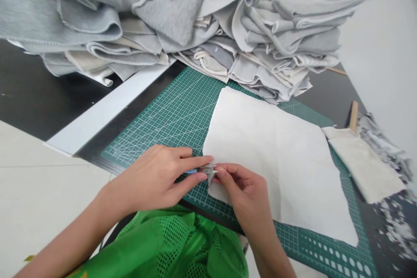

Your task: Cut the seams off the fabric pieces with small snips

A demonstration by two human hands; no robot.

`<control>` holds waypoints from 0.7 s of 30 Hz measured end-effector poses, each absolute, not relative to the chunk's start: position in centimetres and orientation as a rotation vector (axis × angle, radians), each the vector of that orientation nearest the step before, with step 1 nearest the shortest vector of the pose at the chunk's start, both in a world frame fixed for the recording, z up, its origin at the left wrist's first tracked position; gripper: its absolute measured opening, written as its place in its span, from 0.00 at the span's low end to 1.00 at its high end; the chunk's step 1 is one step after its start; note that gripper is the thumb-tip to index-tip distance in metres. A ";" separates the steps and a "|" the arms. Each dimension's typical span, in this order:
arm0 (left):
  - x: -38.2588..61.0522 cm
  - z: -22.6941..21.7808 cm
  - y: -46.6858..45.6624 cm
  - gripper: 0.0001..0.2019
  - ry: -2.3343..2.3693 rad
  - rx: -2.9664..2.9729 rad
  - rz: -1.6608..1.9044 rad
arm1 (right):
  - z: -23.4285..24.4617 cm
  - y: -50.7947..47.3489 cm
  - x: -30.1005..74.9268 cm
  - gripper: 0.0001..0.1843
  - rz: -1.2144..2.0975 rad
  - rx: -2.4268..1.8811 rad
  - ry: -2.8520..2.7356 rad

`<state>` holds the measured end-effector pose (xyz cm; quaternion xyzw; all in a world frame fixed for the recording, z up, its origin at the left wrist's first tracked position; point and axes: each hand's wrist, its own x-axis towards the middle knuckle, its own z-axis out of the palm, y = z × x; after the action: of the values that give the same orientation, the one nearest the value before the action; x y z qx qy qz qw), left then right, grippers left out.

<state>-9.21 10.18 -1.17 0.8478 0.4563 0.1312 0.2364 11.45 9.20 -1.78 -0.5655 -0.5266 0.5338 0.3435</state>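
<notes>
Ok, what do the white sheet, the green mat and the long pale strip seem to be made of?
White sheet: fabric, matte, judging by its soft creases and wavy edges.
Green mat: probably plastic or vinyl, low sheen, flat with a fine white grid.
Long pale strip: smooth and straight-edged; metal or plastic, I can't tell which.

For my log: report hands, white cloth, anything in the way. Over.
Left hand holds small blue tool at edge of white cloth; right hand pinches that edge. Cloth lies on green mat, edge partly lifted. Fabric pile beyond, not blocking hands.
</notes>
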 end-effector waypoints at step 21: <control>-8.7 1.6 13.6 0.09 0.891 2.626 0.249 | -2.0 9.3 11.9 0.05 1.322 -1.276 -1.480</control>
<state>-8.70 13.58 1.63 0.9281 0.3150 0.0881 0.1779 11.92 9.32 -2.01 -0.5000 -0.5800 0.5179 0.3813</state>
